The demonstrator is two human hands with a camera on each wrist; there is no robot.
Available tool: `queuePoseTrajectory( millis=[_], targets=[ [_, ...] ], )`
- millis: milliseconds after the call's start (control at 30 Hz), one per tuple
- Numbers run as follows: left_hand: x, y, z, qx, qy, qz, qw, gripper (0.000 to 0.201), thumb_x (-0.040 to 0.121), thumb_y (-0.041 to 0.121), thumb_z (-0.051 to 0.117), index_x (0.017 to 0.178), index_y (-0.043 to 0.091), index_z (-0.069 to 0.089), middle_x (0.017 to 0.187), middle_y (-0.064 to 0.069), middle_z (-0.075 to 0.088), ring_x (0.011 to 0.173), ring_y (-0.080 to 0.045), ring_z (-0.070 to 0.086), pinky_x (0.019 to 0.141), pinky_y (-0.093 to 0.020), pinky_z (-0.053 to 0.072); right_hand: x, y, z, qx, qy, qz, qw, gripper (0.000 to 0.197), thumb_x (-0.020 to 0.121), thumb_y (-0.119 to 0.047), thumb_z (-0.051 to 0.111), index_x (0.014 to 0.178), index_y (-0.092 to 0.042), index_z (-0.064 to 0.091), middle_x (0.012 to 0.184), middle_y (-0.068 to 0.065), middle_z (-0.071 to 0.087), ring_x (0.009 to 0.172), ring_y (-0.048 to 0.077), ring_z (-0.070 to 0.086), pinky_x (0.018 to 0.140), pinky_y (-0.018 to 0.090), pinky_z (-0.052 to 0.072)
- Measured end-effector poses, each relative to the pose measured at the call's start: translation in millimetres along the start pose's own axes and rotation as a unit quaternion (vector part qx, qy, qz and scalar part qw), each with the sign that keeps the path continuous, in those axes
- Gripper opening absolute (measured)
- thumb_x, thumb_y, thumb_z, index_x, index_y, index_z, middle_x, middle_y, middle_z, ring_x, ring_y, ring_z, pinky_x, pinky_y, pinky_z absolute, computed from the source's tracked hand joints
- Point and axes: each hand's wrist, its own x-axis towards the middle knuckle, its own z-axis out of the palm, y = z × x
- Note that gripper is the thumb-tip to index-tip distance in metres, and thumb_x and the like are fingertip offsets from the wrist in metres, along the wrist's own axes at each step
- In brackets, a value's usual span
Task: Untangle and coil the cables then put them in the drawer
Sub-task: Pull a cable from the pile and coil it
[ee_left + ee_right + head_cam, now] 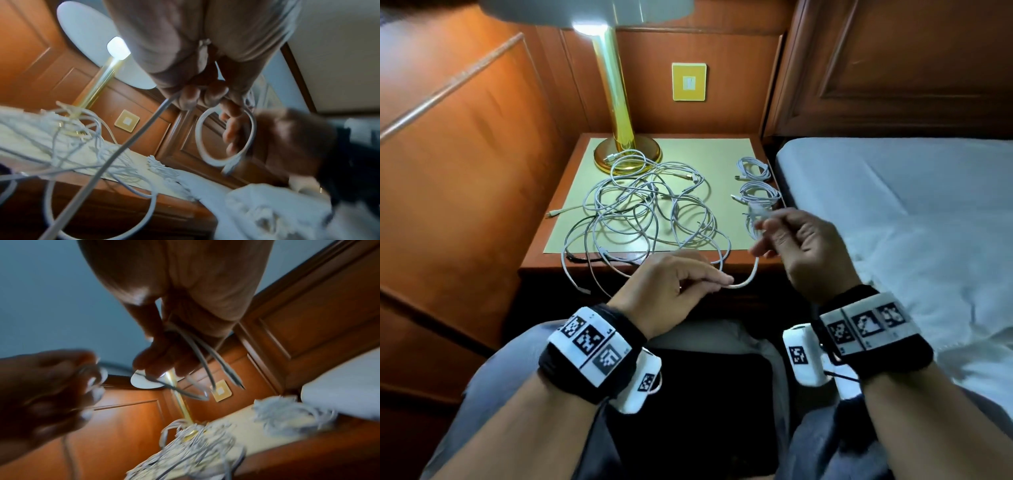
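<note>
— Where's the cable I'm working?

— The white cable [748, 279] hangs in a short curve between my hands, in front of the surface [551, 222]. My left hand [671, 291] pinches one stretch; my right hand [801, 246] grips a small loop of it.

— And the others?

— The tangled cables [643, 209] sprawl across the surface by the lamp [616, 113], spilling over the front edge. Two coiled cables [755, 181] lie near the bed [893, 205].

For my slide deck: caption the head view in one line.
Left hand and right hand coil a white cable beside the tangled pile.
</note>
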Motion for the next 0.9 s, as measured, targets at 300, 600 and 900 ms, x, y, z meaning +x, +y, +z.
queuePoseTrajectory(
  millis=[300, 600, 900],
  targets=[
    [8.1, -7.1, 1.8, -0.083, 0.157, -0.108, 0.978, 0.023, 0.081, 0.032, 0.079, 0.092, 0.014, 0.069, 0.074, 0.0, 0.065, 0.065, -0.017, 0.06, 0.063, -0.028, 0.05, -12.7, -13.6, 36.1, 0.308, -0.211, 0.202, 0.905, 0.031, 0.106, -0.019, 0.038, 0.084, -0.004, 0.054, 0.054, -0.001, 0.031, 0.04, 0.011, 0.025, 0.045, 0.026, 0.041],
    [6.2, -7.0, 7.6, -0.112, 0.02, -0.143, 0.983, 0.013, 0.094, 0.023, 0.057, 0.104, 0.021, 0.066, 0.076, 0.015, 0.066, 0.07, -0.006, 0.059, 0.071, -0.027, 0.049, -10.7, -22.1, 32.4, 0.41, -0.149, 0.27, 0.858, 0.034, 0.093, -0.041, 0.053, 0.074, -0.015, 0.043, 0.055, -0.002, 0.023, 0.042, 0.01, 0.019, 0.042, 0.023, 0.026],
    [9.3, -5.3, -3.3, -0.192, 0.109, -0.151, 0.963, 0.016, 0.093, 0.01, 0.069, 0.096, 0.013, 0.053, 0.079, -0.013, 0.066, 0.065, -0.018, 0.063, 0.06, -0.028, 0.049, -5.6, -22.1, 26.3, 0.447, -0.143, 0.312, 0.826, 0.041, 0.1, -0.037, 0.046, 0.063, -0.023, 0.034, 0.048, -0.006, 0.022, 0.035, 0.009, 0.018, 0.039, 0.021, 0.029]
  ],
)
